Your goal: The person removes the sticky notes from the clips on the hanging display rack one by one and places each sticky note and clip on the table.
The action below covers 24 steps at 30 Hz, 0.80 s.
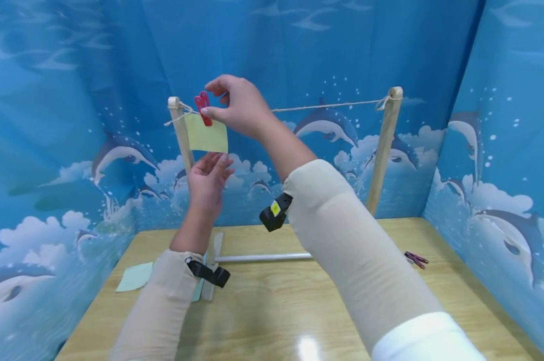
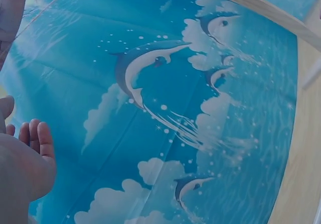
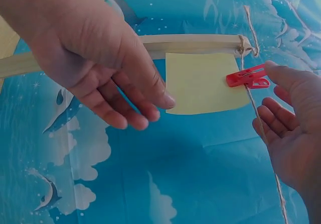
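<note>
A pale yellow paper note [image 1: 204,138] hangs from the string [image 1: 326,106] near the left wooden post [image 1: 181,133]. A red clothespin [image 3: 246,77] clamps the note's upper edge to the string. My right hand [image 1: 245,105] is up at the clothespin, its thumb at the handle end and the other fingers spread apart from it. Below the note is my left hand [image 1: 207,175], palm up with loosely bent fingers. In the right wrist view, the left thumb tip overlaps the note's lower corner. The left wrist view shows part of the left hand [image 2: 30,163].
A dark purple clothespin [image 1: 416,259] lies on the right of the wooden table [image 1: 272,311]. Pale green notes [image 1: 135,277] lie at the left, some behind the left forearm. A white bar [image 1: 263,257] runs low between the stands; the right post [image 1: 385,145] holds the string's other end.
</note>
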Motion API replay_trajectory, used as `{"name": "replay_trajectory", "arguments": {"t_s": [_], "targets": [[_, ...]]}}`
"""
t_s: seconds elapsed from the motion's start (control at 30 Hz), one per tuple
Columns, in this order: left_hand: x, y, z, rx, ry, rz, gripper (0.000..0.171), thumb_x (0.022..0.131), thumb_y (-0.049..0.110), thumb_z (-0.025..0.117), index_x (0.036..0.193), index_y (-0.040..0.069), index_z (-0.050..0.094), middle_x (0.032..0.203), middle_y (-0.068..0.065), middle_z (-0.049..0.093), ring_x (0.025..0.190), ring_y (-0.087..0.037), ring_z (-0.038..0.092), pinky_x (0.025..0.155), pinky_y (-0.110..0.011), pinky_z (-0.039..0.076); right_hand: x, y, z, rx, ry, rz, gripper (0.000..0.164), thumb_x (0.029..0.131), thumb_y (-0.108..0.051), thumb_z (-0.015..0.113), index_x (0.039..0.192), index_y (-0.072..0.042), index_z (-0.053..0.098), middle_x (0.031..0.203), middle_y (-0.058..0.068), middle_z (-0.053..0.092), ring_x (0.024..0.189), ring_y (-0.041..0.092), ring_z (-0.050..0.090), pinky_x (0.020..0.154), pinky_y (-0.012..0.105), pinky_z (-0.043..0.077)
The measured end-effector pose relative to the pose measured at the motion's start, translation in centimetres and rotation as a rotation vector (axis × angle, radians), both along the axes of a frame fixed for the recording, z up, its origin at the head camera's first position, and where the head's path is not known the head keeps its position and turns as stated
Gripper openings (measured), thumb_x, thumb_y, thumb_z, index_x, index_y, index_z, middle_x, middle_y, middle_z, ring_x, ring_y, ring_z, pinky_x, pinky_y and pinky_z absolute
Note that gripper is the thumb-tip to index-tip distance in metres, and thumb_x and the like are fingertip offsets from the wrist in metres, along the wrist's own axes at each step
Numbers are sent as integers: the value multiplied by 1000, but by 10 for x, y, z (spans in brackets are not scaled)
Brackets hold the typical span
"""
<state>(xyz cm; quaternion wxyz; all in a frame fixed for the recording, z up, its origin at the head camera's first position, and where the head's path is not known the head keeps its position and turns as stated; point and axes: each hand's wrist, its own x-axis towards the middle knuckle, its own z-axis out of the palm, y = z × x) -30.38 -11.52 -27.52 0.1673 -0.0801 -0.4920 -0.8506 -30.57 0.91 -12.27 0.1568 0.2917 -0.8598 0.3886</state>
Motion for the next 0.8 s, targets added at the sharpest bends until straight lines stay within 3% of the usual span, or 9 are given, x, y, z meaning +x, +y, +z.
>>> {"name": "replay_trajectory", "arguments": {"t_s": [0.23,0.6,0.8], "targets": [[2,4,1,132,17,-9,42,88,17,72,126,5,58,108,-11,64,96,-19,68,91,-30,53,0,-5,0,8,-67,11,53,92,-25,68,141,-14,50,131,-1,57,115,10,53,87,17,48],[2,16,2,115,102,108,31,86,19,74,110,2,63,99,-14,68,87,-21,69,84,-30,56,3,-7,-3,-3,-7,16,45,92,-30,68,132,-12,56,111,-1,62,96,9,57,76,17,49],[5,16,3,117,77,155,31,84,19,76,108,3,63,97,-14,68,85,-21,69,82,-29,57,3,-11,-9,-19,34,18,36,93,-30,67,122,-10,61,105,-1,63,92,8,57,74,17,49]]}}
